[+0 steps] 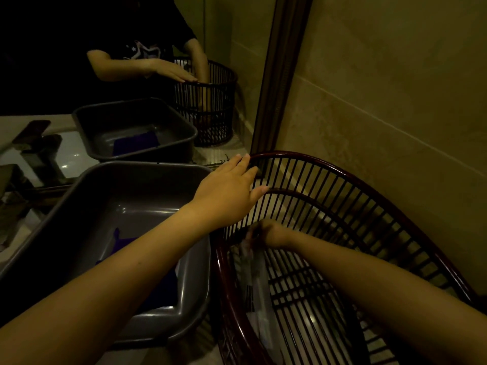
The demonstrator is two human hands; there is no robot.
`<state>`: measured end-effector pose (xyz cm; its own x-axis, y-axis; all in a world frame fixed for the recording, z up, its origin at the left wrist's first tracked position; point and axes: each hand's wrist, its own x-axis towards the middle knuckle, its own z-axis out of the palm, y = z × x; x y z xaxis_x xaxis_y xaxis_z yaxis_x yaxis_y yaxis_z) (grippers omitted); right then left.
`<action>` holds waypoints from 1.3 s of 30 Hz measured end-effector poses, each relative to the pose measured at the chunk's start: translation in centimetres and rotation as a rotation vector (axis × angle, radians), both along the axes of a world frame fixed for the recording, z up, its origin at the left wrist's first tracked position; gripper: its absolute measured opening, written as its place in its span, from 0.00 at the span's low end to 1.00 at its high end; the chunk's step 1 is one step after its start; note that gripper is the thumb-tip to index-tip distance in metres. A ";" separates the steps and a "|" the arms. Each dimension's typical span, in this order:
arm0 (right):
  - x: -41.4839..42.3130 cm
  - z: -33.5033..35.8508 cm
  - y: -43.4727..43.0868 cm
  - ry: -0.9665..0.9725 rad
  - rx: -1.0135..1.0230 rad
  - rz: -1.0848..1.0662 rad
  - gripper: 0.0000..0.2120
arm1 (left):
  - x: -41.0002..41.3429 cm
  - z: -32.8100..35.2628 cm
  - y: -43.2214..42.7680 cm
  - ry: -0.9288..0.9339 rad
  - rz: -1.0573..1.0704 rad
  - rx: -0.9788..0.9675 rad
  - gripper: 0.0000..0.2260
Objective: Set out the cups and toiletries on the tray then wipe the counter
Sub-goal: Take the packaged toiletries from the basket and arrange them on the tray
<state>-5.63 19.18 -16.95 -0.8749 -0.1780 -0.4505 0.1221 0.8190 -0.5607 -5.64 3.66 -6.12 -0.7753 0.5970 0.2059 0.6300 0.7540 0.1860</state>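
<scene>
The counter [204,335] is seen running up to the mirror [216,27], and its right end is taken up by the dark slatted basket [342,172], pushed close to the wall corner. Just to its left, almost touching, the grey tray [131,167] is parked along the counter's middle, handy for anything lifted across. A purple cloth [163,288] is lying flat on the tray's floor, probably kept there for the wiping to come.

Now the hands. The left hand [226,193] is laid on the basket's far rim, fingers straight and spread with nothing gripped; the basket is apparently being steadied so it cannot slide while it is emptied. The right hand [271,233] is plunged inside the basket, low against the slats, and it is blurred. Its fingers are turned towards the top of a clear wrapped packet [253,285], but whether that packet is actually pinched cannot be told.

So the toiletries are judged to be in the basket, none set out on the tray yet; no cups can be made out.
</scene>
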 end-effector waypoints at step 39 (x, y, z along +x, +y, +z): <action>23.0 34.5 -19.9 0.781 -0.154 0.208 0.02 | 21.1 18.4 -22.6 -0.072 -0.088 0.955 0.02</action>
